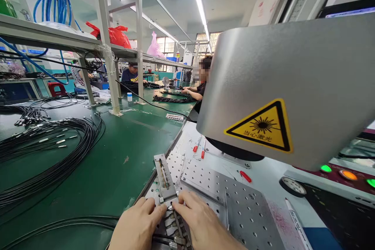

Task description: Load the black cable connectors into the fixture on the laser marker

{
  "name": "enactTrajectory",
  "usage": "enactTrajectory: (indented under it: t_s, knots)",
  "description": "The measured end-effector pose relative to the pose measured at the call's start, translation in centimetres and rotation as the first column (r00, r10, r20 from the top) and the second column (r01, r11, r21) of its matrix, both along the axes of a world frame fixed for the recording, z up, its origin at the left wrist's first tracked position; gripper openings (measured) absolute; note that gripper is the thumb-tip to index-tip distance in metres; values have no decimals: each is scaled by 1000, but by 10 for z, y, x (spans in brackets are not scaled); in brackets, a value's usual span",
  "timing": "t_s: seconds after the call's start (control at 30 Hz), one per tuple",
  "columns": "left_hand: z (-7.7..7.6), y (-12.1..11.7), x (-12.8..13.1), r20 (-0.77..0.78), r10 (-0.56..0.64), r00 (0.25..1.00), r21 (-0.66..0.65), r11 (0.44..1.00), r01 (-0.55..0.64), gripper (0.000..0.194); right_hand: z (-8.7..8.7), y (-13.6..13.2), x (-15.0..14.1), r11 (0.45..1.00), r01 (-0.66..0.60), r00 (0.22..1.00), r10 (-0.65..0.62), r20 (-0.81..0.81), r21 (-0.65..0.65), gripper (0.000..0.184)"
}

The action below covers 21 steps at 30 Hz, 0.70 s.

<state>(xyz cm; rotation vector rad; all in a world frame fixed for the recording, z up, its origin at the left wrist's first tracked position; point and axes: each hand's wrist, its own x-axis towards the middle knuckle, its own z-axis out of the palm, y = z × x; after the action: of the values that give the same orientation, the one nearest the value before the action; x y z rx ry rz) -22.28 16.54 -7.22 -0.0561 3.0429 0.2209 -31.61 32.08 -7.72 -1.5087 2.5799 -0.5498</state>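
My left hand (137, 224) and my right hand (200, 222) meet at the near end of a narrow metal fixture bar (164, 177) lying on a perforated metal plate (243, 211). The fingertips of both hands press on small metal cable connectors (172, 224) lined up below the bar. Black cable ends run out from under my hands toward the bottom edge. Whether either hand truly grips a connector is hidden by the fingers.
A grey laser head (293, 86) with a yellow warning label (262, 127) overhangs the plate. Red-capped pens (199, 146) lie behind. Coils of black cables (49, 144) cover the green bench (117, 164) at left. Lit buttons (347, 174) sit right. A seated person (200, 86) works farther back.
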Motion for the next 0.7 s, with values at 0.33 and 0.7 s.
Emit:
enactTrajectory:
  t_s: [0.33, 0.7]
  knots:
    - [-4, -2, 8, -61, -48, 997, -14, 999, 47, 41, -1, 3, 4, 999, 26, 1000, -26, 13, -33, 42]
    - [12, 0, 17, -115, 56, 992, 152, 988, -38, 26, 3, 18, 6, 950, 126, 960, -44, 275, -286, 40]
